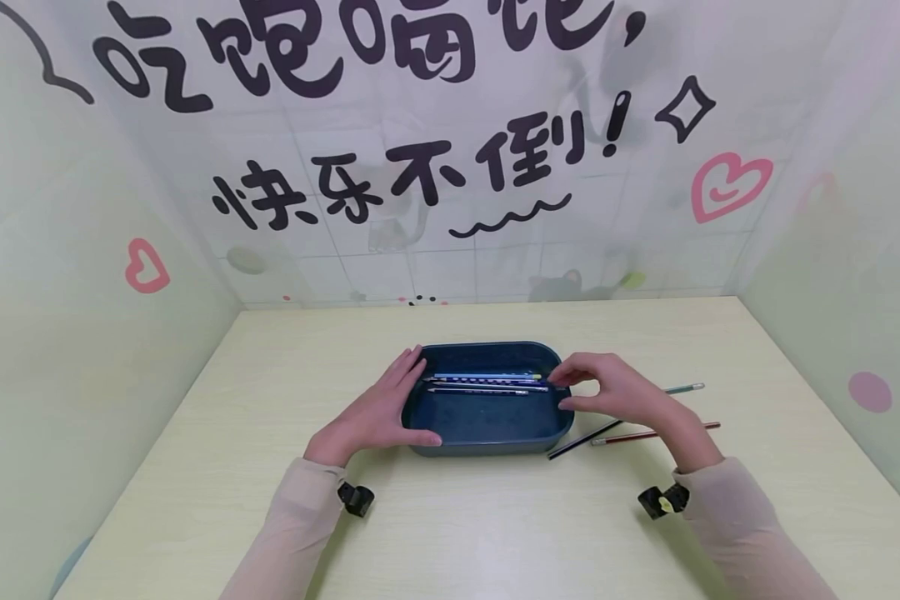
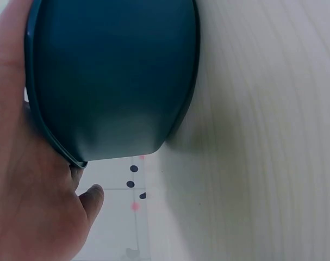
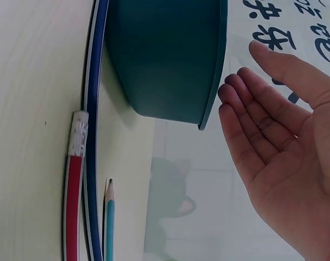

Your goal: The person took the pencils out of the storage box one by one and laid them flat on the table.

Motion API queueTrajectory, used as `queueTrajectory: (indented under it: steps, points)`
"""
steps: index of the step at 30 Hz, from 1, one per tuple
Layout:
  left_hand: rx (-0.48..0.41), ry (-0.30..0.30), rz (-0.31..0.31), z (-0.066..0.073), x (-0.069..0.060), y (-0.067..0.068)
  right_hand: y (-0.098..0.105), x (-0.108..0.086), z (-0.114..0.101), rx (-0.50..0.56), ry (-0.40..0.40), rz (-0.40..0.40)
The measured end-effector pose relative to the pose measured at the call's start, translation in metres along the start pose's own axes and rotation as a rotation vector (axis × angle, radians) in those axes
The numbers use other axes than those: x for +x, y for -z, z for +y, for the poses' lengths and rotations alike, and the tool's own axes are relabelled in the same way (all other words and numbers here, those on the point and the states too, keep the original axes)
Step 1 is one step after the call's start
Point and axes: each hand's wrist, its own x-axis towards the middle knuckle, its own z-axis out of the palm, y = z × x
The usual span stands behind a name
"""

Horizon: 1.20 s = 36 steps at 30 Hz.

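Observation:
A dark blue-green rectangular box (image 1: 487,429) stands on the table with several pencils (image 1: 487,384) lying side by side in it. My left hand (image 1: 375,410) rests on the box's left end, fingers spread at the far corner and thumb along the near rim. Over the right rim hovers my right hand (image 1: 618,390), fingers gently bent, thumb apart, nothing between them. Outside the box, to its right, lie a dark blue pencil (image 1: 585,439), a red pencil (image 1: 656,434) with a white eraser end, and a teal pencil (image 1: 684,388), partly hidden by the right hand in the head view.
The pale wooden table (image 1: 450,525) is bounded by walls on the left, right and back. Black lettering and pink hearts decorate the walls. A small black camera (image 1: 356,498) is strapped to the left wrist, and another camera (image 1: 663,501) to the right.

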Motion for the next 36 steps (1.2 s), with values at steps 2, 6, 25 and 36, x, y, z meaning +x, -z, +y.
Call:
queueTrajectory:
  steps: [2, 6, 25, 36]
  points:
    - [0.001, -0.001, 0.000, 0.000, 0.000, 0.000, -0.002, 0.002, -0.001, 0.006, 0.003, -0.002]
    - [0.000, -0.002, 0.000, 0.000, -0.001, 0.001, -0.006, 0.006, -0.003, 0.016, 0.004, -0.006]
    - [-0.015, 0.003, -0.008, 0.000, 0.000, 0.001, -0.016, 0.018, -0.010, 0.022, 0.020, -0.020]
    - [-0.015, 0.006, -0.016, -0.002, 0.000, 0.000, -0.025, 0.029, -0.013, 0.030, 0.037, -0.043]
